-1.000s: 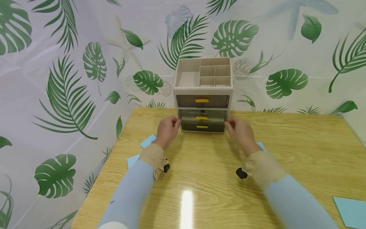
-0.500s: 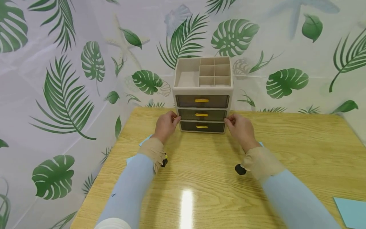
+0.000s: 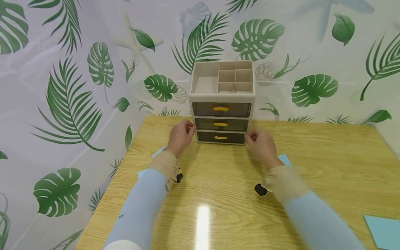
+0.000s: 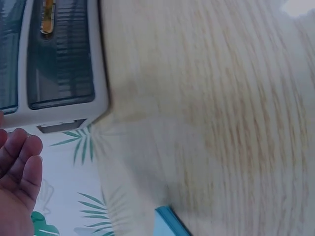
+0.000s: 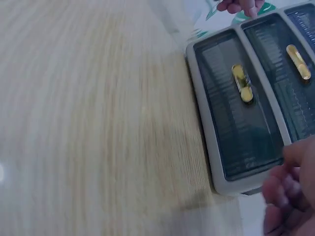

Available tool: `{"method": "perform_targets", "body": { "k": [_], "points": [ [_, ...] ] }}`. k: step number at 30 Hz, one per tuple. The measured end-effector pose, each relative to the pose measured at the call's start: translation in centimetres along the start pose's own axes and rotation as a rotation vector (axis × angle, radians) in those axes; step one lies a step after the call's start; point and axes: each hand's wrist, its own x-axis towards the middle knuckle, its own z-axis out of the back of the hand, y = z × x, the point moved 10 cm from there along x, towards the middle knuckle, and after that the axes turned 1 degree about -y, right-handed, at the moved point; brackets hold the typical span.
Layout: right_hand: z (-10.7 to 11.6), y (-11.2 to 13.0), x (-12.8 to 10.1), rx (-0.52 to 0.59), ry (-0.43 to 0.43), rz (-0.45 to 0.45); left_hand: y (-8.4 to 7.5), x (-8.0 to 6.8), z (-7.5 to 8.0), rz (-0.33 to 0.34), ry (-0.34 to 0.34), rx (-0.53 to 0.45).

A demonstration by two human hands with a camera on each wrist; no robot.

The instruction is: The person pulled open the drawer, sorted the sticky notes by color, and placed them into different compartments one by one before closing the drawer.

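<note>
A beige desktop drawer unit (image 3: 222, 98) stands against the back of the table, its three dark see-through drawers all pushed in. Yellow handles mark the top drawer (image 3: 204, 109), the middle drawer (image 3: 204, 124) and the bottom drawer (image 3: 204, 137). My left hand (image 3: 181, 136) is at the unit's left front edge, thumb tip beside the middle drawer and fingers loosely bent along the side. At the right front edge, my right hand (image 3: 261, 143) has its thumb near the line between the middle and bottom drawers, its other fingers loosely bent.
Open compartments (image 3: 235, 77) top the unit. Pale blue sheets lie on the wooden table (image 3: 218, 180): one sheet (image 3: 158, 151) by my left wrist, another sheet (image 3: 284, 160) behind my right wrist, a larger sheet (image 3: 382, 229) at front right. Leaf-printed cloth (image 3: 275, 62) hangs behind.
The middle drawer, which stood out over the bottom one a second ago, has slid in flush. Both hands stay at the unit's sides, shifting only slightly.
</note>
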Motion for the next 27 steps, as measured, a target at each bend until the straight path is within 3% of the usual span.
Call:
{"method": "perform_targets", "body": {
  "k": [6,9,12,17,20,23,27],
  "points": [
    [-3.8,-1.1,-1.7,0.307,0.221,-0.186,-2.7,-0.6,2.5,-0.121,-0.129,-0.007],
    [-5.2,-1.3,-2.3,0.443,0.261,-0.266,-4.3,-1.1,2.8,-0.191,-0.148,0.015],
    [-6.2,-1.0,-2.5,0.525,0.281,-0.302,-6.4,-1.9,3.2,-0.310,-0.198,0.057],
    [-7.8,-0.6,-2.7,0.615,0.303,-0.367,-10.9,-3.3,5.6,-0.550,-0.416,0.173],
    [-8.2,-0.3,-2.7,0.645,0.302,-0.401,-13.5,-3.3,7.2,-0.626,-0.510,0.240],
    [-8.3,0.0,-2.6,0.653,0.292,-0.418,-15.7,-2.2,7.8,-0.643,-0.476,0.323],
    [-8.4,0.4,-2.3,0.656,0.290,-0.416,-17.4,0.3,6.9,-0.610,-0.263,0.432]
  ]
}}
